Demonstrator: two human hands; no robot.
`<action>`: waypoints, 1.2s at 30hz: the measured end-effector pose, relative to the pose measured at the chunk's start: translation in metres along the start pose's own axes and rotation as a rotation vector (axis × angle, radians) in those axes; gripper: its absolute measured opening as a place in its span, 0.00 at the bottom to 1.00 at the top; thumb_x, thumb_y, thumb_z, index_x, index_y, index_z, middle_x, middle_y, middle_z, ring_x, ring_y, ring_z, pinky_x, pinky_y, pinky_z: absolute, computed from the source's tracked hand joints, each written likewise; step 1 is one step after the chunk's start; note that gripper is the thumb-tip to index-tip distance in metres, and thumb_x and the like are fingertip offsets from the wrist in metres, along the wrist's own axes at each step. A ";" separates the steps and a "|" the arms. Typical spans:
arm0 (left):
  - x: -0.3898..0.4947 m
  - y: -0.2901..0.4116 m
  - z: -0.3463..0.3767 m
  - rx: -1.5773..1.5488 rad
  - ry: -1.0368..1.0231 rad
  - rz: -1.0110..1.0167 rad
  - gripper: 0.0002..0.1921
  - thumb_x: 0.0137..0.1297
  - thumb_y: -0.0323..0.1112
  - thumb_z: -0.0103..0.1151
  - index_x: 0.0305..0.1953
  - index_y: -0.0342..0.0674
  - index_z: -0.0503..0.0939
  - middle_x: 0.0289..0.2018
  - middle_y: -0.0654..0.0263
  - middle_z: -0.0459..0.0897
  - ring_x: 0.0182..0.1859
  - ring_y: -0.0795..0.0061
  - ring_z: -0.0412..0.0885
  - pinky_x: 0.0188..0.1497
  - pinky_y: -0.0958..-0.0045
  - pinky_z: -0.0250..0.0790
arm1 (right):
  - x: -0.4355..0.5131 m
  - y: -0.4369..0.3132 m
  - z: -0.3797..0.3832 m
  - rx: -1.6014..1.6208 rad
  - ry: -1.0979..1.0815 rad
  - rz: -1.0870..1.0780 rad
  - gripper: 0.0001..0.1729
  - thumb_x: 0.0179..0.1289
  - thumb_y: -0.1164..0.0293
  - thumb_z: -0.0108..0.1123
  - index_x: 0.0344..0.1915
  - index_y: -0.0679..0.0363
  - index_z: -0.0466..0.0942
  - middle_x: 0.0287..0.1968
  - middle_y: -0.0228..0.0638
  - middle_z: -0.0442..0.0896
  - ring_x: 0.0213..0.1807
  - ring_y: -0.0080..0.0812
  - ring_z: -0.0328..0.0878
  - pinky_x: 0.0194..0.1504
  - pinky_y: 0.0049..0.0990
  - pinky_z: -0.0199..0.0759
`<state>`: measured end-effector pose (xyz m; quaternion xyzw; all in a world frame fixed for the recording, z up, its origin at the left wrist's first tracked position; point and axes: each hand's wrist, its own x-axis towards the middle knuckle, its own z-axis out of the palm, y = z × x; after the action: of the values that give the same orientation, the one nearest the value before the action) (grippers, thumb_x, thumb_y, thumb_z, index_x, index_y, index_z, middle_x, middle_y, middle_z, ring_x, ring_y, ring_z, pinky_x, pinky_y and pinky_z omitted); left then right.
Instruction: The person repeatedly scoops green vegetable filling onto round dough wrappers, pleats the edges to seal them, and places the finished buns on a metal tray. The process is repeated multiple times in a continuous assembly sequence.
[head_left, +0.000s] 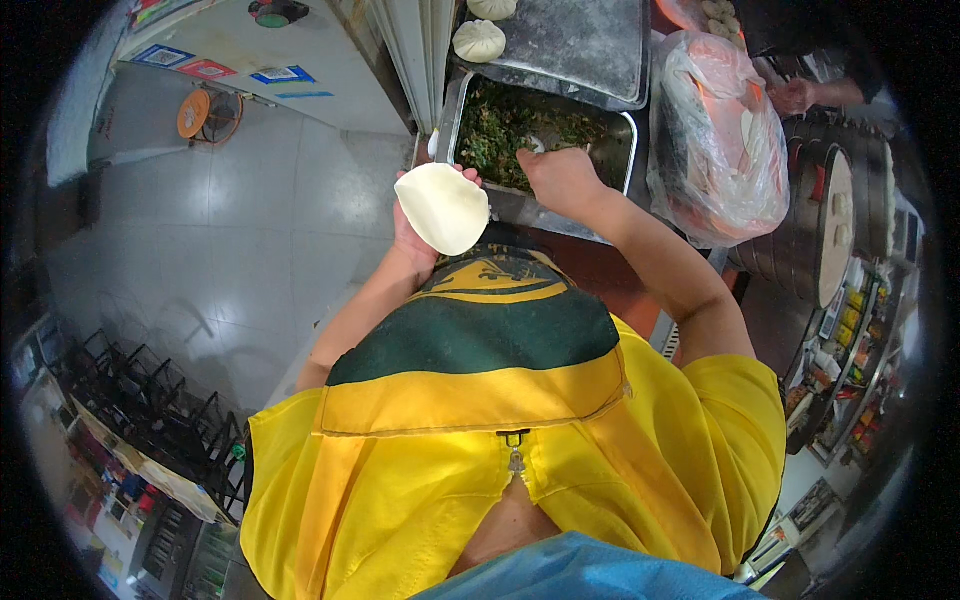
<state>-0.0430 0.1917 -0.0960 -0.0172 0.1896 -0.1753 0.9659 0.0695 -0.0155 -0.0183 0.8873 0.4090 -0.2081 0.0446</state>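
A round, flat dough wrapper (444, 208) lies across the palm and fingers of my left hand (414, 234), just off the near left corner of a metal pan. Chopped green filling (491, 127) covers much of the pan's left side and middle. My right hand (564, 178) reaches over the pan's near edge, its fingers closed at the filling around the pale end of a utensil (535, 144), most of which is hidden. Beyond the metal pan (634, 150) is a dark floured tray (559, 45), with pleated buns (480, 40) at its left edge.
Right of the pan stands a plastic-wrapped bundle (720, 142). Farther right are stacked round steamers (834, 225) and another person's hand (793, 97). A white panel (262, 45) borders the left side; an orange stool (195, 112) and black chairs (150, 397) stand on the tiled floor.
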 end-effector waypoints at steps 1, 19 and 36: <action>0.001 0.000 -0.002 -0.001 -0.035 0.001 0.32 0.69 0.60 0.37 0.56 0.35 0.72 0.55 0.52 0.77 0.61 0.55 0.71 0.65 0.52 0.63 | 0.000 -0.002 0.000 0.018 -0.022 -0.002 0.14 0.57 0.73 0.52 0.43 0.65 0.74 0.27 0.44 0.83 0.30 0.45 0.83 0.28 0.41 0.75; -0.020 0.006 0.013 0.033 -0.180 0.088 0.31 0.69 0.56 0.37 0.61 0.37 0.68 0.62 0.48 0.70 0.61 0.50 0.71 0.64 0.47 0.63 | -0.012 0.046 0.029 1.115 -0.036 0.232 0.14 0.65 0.72 0.50 0.44 0.65 0.81 0.20 0.26 0.70 0.24 0.20 0.62 0.27 0.23 0.57; 0.029 -0.022 0.078 0.149 0.391 0.355 0.34 0.73 0.62 0.26 0.64 0.42 0.65 0.65 0.54 0.66 0.67 0.47 0.63 0.70 0.43 0.50 | -0.050 0.018 0.007 0.906 0.518 0.242 0.16 0.67 0.70 0.51 0.48 0.66 0.79 0.19 0.21 0.67 0.16 0.18 0.63 0.18 0.22 0.57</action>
<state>0.0041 0.1587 -0.0323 0.1215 0.3590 -0.0166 0.9253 0.0521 -0.0644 -0.0060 0.8807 0.1707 -0.1317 -0.4217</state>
